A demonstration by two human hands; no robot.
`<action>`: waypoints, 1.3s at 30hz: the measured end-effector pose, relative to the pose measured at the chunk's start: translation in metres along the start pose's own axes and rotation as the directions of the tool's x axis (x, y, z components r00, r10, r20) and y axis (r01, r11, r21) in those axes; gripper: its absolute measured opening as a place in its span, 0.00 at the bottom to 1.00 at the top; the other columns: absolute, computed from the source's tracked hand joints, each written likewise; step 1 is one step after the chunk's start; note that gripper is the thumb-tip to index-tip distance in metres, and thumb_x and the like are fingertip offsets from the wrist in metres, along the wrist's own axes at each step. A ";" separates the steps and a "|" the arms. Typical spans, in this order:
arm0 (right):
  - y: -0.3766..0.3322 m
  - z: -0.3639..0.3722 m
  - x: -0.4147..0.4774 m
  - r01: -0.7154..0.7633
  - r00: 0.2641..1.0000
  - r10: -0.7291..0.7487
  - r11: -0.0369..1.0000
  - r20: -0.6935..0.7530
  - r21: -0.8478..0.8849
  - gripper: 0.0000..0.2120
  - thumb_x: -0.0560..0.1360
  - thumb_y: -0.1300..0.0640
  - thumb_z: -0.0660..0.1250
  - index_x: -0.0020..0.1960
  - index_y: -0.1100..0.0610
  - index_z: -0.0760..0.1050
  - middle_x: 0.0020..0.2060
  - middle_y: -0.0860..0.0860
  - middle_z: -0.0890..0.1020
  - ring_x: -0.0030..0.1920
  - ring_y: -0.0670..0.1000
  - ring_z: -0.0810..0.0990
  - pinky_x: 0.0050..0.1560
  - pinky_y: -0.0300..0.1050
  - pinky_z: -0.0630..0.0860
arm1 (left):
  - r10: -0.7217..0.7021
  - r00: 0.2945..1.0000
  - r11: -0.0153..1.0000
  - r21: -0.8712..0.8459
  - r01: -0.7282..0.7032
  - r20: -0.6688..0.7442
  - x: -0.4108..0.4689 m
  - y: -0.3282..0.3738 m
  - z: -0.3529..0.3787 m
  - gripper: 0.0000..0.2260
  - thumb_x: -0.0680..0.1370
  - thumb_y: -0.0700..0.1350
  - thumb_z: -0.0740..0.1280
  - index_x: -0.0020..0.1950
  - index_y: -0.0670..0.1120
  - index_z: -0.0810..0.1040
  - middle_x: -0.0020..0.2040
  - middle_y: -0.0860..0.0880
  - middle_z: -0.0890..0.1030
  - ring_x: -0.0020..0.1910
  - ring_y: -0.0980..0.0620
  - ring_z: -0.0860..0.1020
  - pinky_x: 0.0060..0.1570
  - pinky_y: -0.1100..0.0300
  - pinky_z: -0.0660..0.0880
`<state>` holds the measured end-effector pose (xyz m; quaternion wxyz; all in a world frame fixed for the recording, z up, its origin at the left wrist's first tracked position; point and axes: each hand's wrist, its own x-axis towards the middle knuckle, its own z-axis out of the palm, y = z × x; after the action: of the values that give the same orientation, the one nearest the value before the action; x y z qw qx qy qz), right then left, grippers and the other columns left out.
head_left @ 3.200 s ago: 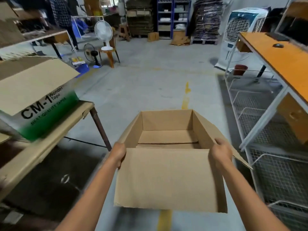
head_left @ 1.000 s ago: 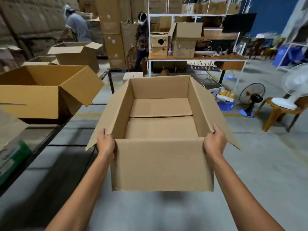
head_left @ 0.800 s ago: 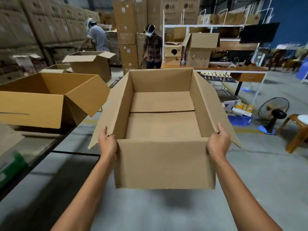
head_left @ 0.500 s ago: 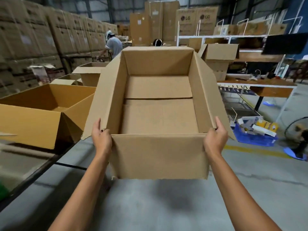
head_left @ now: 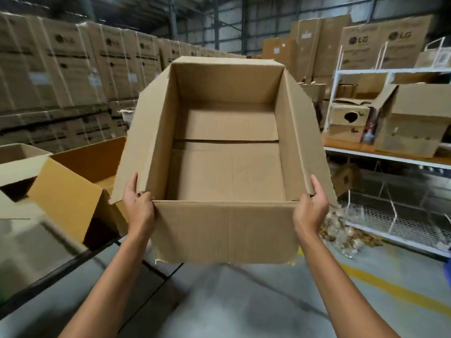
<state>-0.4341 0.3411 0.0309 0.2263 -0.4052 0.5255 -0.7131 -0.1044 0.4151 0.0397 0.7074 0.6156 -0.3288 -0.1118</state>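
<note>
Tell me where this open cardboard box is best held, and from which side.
Grip the cardboard box at its two near upper corners, coming from the near side, one hand per corner, as the left hand and right hand do. It is wide, and the splayed side flaps there give each thumb an edge.

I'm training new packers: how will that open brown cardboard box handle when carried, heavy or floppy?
Probably light: the open brown cardboard box is empty, held aloft by the left hand and right hand at its near corners. Its side flaps splay outward, so they likely flop.
</note>
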 end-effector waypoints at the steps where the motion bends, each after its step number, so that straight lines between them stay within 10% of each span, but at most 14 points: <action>1: 0.002 0.012 0.013 -0.003 1.000 0.003 1.000 0.028 0.020 0.30 0.73 0.72 0.57 0.73 0.58 0.72 0.68 0.52 0.77 0.70 0.51 0.73 0.71 0.41 0.67 | 0.005 0.999 1.000 0.015 -0.005 -0.033 0.005 0.001 0.005 0.29 0.78 0.34 0.62 0.78 0.53 0.66 0.76 0.49 0.65 0.73 0.47 0.64 0.72 0.47 0.64; 10: 0.009 0.142 0.071 -0.074 0.949 0.020 0.984 0.313 0.162 0.29 0.73 0.72 0.57 0.72 0.56 0.73 0.67 0.52 0.78 0.68 0.51 0.75 0.69 0.44 0.71 | 0.093 0.942 0.991 0.119 -0.057 -0.321 0.047 0.016 0.000 0.30 0.76 0.34 0.61 0.78 0.50 0.66 0.66 0.56 0.67 0.63 0.55 0.67 0.60 0.62 0.68; 25: -0.006 0.434 0.050 -0.110 0.788 -0.141 0.926 0.599 0.362 0.26 0.75 0.72 0.57 0.71 0.57 0.73 0.65 0.51 0.78 0.66 0.48 0.74 0.60 0.30 0.70 | 0.085 0.797 0.996 0.060 -0.061 -0.597 0.213 -0.014 -0.060 0.35 0.72 0.30 0.59 0.78 0.48 0.65 0.75 0.48 0.69 0.72 0.47 0.69 0.73 0.47 0.67; 32: -0.014 0.556 0.060 -0.097 0.683 -0.125 0.961 0.719 0.259 0.24 0.79 0.70 0.56 0.72 0.55 0.71 0.66 0.52 0.76 0.64 0.49 0.74 0.65 0.47 0.76 | 0.071 0.746 0.995 0.103 -0.003 -0.662 0.307 -0.034 -0.068 0.31 0.75 0.31 0.59 0.79 0.46 0.64 0.76 0.49 0.68 0.72 0.49 0.68 0.74 0.50 0.66; 36: 0.012 0.612 0.071 -0.047 0.632 -0.083 0.988 0.771 0.145 0.22 0.81 0.67 0.58 0.71 0.50 0.72 0.62 0.50 0.76 0.55 0.50 0.76 0.43 0.41 0.79 | 0.034 0.720 0.991 0.118 0.068 -0.693 0.340 -0.054 -0.062 0.29 0.77 0.33 0.60 0.78 0.48 0.65 0.74 0.47 0.69 0.69 0.47 0.70 0.71 0.51 0.68; 39: 0.026 0.646 0.079 -0.013 0.552 -0.024 0.999 0.834 0.037 0.22 0.81 0.66 0.58 0.70 0.48 0.72 0.62 0.52 0.77 0.57 0.54 0.77 0.51 0.54 0.83 | -0.023 0.712 0.986 0.101 0.131 -0.702 0.355 -0.072 -0.053 0.28 0.79 0.35 0.61 0.79 0.49 0.64 0.74 0.47 0.69 0.69 0.48 0.69 0.67 0.53 0.68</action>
<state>0.0452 -0.0923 0.1105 0.4537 -0.6916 0.3406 -0.4470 0.2144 0.2422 0.0864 0.7279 0.6742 -0.0186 0.1235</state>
